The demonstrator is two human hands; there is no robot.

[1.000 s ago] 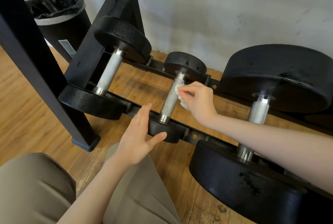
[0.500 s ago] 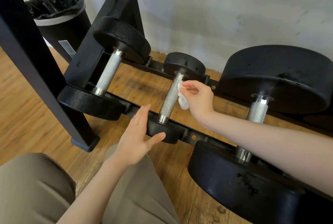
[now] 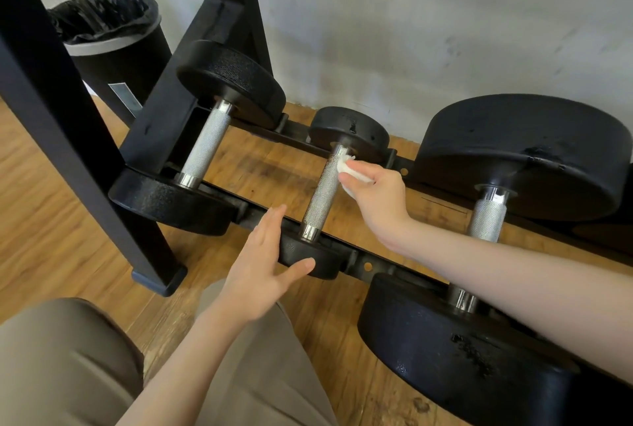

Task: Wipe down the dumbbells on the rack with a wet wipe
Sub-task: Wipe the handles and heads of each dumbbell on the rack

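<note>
Three black dumbbells with knurled steel handles lie across the low black rack (image 3: 368, 266). The small middle dumbbell (image 3: 323, 194) has my right hand (image 3: 375, 198) at the far end of its handle, pinching a white wet wipe (image 3: 349, 170) against the steel. My left hand (image 3: 265, 268) rests flat with fingers apart on that dumbbell's near head, thumb under its front edge. A medium dumbbell (image 3: 205, 148) sits to the left. A large dumbbell (image 3: 488, 216) sits to the right, its near head under my right forearm.
A black bin (image 3: 113, 38) with a black liner stands at the back left behind the rack's upright posts (image 3: 68, 138). A grey wall runs close behind the dumbbells. The floor is wood plank. My knees in tan trousers (image 3: 68, 367) are at the bottom left.
My right hand has slid the wipe up the middle handle from mid-length toward the far head. The left hand has stayed on the near head.
</note>
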